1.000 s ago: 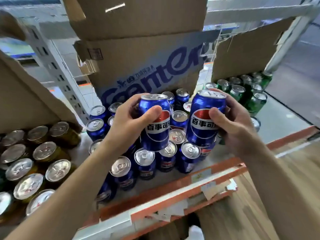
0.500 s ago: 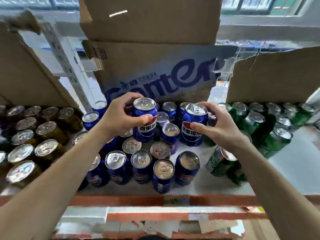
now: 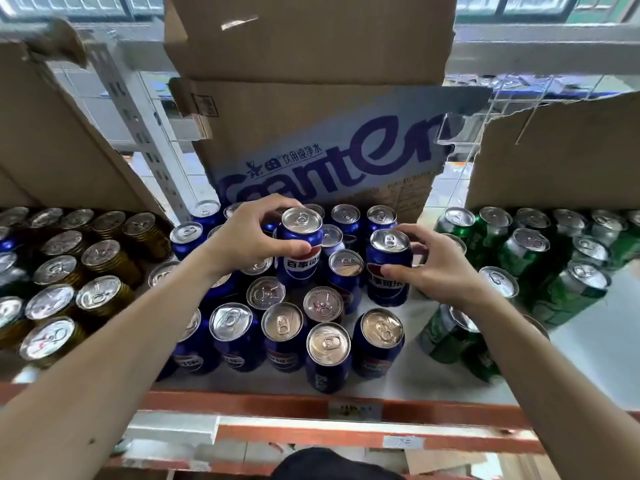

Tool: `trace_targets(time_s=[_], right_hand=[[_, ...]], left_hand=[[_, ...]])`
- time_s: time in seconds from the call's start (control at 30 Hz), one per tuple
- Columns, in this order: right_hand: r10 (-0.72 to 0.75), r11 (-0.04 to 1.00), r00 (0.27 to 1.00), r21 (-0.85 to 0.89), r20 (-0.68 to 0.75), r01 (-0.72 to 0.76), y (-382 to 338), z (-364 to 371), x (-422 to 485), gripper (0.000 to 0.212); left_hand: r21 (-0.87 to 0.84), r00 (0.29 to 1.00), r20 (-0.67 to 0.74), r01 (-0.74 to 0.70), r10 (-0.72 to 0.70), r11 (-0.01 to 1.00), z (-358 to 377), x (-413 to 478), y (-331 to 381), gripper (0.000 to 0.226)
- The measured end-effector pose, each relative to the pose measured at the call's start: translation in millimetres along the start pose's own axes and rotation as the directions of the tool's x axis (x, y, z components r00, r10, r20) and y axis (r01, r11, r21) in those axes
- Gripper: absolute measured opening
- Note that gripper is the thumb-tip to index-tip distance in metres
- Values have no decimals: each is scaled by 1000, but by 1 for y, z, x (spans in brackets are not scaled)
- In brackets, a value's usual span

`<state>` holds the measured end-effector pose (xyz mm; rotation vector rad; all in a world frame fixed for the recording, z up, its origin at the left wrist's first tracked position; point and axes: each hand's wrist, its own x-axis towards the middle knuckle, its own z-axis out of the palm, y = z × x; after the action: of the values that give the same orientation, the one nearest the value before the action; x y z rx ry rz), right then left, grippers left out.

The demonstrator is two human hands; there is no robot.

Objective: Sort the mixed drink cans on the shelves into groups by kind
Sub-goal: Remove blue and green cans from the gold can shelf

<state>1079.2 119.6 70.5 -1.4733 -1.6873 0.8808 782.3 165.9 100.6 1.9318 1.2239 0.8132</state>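
White shelf, cardboard boxes behind: gold metal cans frame left, blue cola cans centre, green cans right; sorting looks nearly done. Left hand grips a raised blue can, right hand a second blue can, both centre.

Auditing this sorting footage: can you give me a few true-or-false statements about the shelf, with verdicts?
1. The left hand grips a blue can. True.
2. The right hand is empty. False: it grips a second blue can.
3. Green cans stand left of the blue group. False: they stand to its right; gold cans are on the left.
4. A cardboard box stands behind the blue group. True.
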Motion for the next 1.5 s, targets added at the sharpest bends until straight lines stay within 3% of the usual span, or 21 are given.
trace_targets(time_s=[0.23,0.4,0.57,0.83,0.97,1.2,1.37,1.5], right_hand=[[9,998,1000,-68,1,-9,8,3,-5,65],[32,989,999,-141,11,-30,6,4,-6,66],[65,953,996,-301,66,-42,5,7,-7,74],[79,868,993,-497,84,-27,1,13,-3,74],[78,833,988,-552,137,11,-5,11,0,75],[152,773,959,-633,240,35,-13,4,6,83],[141,744,968,-667,208,35,-19,13,6,77],[130,746,955,-661,265,82,-22,12,4,64]], left_hand=[[145,980,196,-52,23,988,-2,10,0,70],[253,980,197,-66,16,965,3,10,-20,62],[349,962,243,-204,122,915,11,9,-21,61],[472,943,284,-293,171,832,20,1,-32,69],[530,939,320,-288,126,798,18,4,-32,80],[695,898,440,-346,8,630,6,13,-23,72],[785,903,422,-319,-81,531,21,15,-13,82],[748,921,385,-276,-56,604,27,9,-16,76]])
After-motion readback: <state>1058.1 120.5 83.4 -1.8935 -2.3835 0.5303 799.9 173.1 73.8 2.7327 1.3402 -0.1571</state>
